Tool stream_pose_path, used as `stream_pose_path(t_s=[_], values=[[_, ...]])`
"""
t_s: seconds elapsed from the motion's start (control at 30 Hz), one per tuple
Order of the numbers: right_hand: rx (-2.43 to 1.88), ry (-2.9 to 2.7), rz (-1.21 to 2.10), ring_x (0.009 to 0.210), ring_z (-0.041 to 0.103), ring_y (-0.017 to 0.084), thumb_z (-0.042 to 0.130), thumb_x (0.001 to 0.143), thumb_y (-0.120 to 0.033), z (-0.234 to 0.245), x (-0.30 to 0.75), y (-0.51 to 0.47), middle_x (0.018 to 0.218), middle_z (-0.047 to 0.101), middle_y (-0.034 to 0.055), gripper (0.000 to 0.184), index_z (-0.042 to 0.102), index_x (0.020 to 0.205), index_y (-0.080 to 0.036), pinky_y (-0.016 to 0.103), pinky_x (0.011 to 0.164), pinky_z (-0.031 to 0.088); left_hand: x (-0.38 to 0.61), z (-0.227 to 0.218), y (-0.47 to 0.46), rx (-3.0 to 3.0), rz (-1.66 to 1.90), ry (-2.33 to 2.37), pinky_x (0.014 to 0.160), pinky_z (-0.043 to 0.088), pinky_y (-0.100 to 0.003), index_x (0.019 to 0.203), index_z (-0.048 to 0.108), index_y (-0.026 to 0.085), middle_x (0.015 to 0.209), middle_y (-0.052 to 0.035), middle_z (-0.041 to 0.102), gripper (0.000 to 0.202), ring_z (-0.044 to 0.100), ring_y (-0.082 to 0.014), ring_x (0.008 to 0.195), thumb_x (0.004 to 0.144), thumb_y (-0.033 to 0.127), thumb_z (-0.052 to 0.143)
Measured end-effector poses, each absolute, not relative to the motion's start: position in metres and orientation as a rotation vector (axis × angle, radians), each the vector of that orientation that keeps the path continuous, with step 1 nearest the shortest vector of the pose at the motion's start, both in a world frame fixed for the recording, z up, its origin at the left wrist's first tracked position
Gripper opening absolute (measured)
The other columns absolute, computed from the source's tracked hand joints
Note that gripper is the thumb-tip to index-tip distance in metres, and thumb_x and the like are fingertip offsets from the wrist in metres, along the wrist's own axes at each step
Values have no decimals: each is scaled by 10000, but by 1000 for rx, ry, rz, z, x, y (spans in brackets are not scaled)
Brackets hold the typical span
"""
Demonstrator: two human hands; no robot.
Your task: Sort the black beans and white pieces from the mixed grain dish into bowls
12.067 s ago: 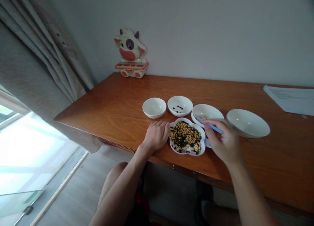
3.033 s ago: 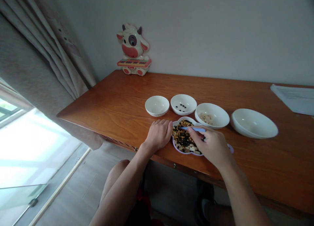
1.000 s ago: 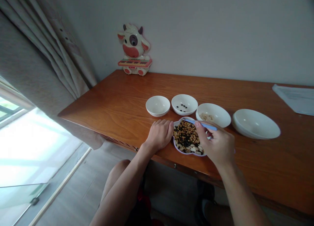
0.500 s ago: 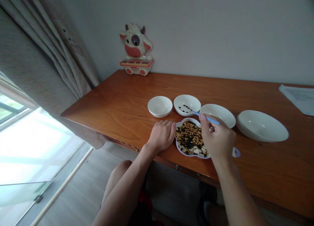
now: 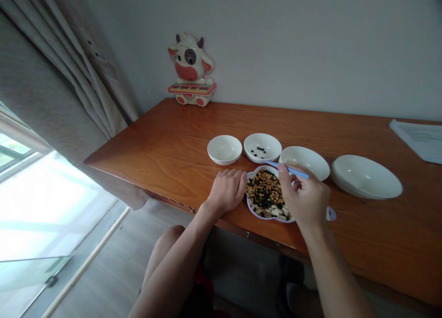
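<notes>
My right hand (image 5: 305,193) is closed in a pinch round slim light blue tweezers (image 5: 292,171). Their tip is just below the near rim of a white bowl (image 5: 263,140) with several black beans (image 5: 259,150) in it. Beneath the hand lies a flower-shaped tray (image 5: 254,212) with a pale purple rim, full of mixed black, yellow and large white beans (image 5: 267,191); the hand covers its right part. My left hand (image 5: 228,189) has its fingers curled together at the tray's left edge, the thumb side against the rim.
A white bowl (image 5: 224,148) stands left of the bean bowl. Two larger white bowls, one nearer (image 5: 307,159) and one farther right (image 5: 368,175), stand to the right. A cow toy with a keyboard (image 5: 191,73) and a paper sheet (image 5: 419,138) lie farther off on the wooden table (image 5: 155,147).
The tweezers have drawn back from inside the bean bowl, their tip moving down to its near rim. My left hand stays at the tray's edge.
</notes>
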State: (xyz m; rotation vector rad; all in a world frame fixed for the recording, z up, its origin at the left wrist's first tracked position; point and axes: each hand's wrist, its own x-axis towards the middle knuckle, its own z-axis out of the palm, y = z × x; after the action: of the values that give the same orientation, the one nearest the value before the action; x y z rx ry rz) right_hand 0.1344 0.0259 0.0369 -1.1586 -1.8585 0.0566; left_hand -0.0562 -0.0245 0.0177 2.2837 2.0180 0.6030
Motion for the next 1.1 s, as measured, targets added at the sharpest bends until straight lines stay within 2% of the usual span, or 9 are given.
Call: stream_pose_path(t_s=[0.23, 0.43, 0.7, 0.87, 1.1], values=[[-1064, -1945, 163, 571, 590, 139, 565, 978, -325, 38, 136, 8, 739, 714, 43, 226, 731, 917, -185, 270, 587, 469, -57, 17, -24, 2297, 598, 2014, 780, 469, -333, 858, 580, 193, 883, -70, 702, 387, 647, -205, 813, 1084, 291, 281], [-1013, -2074, 285, 711, 674, 171, 575, 971, -322, 30, 140, 4, 911, 762, 58, 199, 722, 973, -188, 298, 690, 525, -56, 16, -24, 2304, 618, 2008, 782, 468, -341, 860, 578, 190, 883, -77, 704, 380, 652, -207, 828, 1083, 282, 285], [-1016, -2182, 279, 799, 712, 191, 561, 979, -341, 29, 139, 7, 999, 780, 58, 223, 737, 974, -205, 321, 737, 540, -57, 18, -24, 2328, 551, 2026, 744, 457, -351, 866, 570, 200, 890, -69, 705, 347, 651, -218, 818, 1078, 275, 306], [-1028, -2212, 283, 929, 729, 217, 548, 989, -353, 28, 140, 9, 1067, 779, 64, 251, 753, 1003, -210, 344, 784, 562, -57, 17, -24, 2307, 583, 2025, 753, 461, -343, 853, 570, 198, 882, -67, 703, 372, 651, -210, 817, 1082, 284, 291], [-987, -2219, 277, 991, 733, 229, 557, 992, -325, 28, 141, 9, 1070, 782, 68, 236, 757, 1006, -199, 353, 847, 568, -56, 19, -25, 2325, 548, 2028, 757, 459, -338, 867, 574, 195, 891, -72, 698, 374, 643, -211, 816, 1082, 285, 283]])
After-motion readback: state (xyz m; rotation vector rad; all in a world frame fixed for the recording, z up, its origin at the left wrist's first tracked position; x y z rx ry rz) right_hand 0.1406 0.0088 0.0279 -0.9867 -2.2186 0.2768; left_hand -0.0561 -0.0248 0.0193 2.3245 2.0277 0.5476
